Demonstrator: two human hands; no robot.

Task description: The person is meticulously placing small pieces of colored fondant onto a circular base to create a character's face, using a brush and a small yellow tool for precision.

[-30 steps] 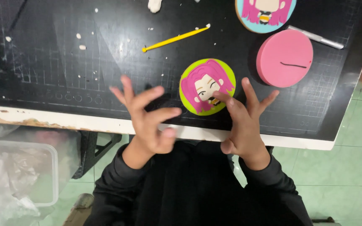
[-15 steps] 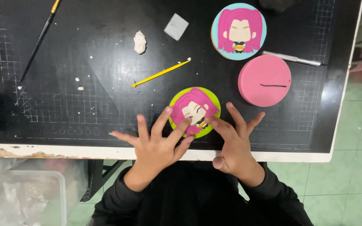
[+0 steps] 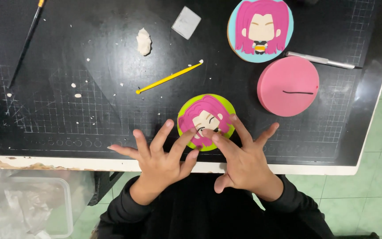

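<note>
Both the left hand [image 3: 158,161] and the right hand [image 3: 244,161] are splayed open, gripping nothing, fingertips pressing the green round figure plaque [image 3: 206,120] near the black worktop's [image 3: 67,110] front edge. A yellow modelling tool [image 3: 169,77] lies beyond.

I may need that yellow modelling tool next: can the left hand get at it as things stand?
Probably yes. The yellow tool lies on bare mat beyond the left hand, with only crumbs between them. The hand's fingertips rest on the green disc, holding nothing.
</note>
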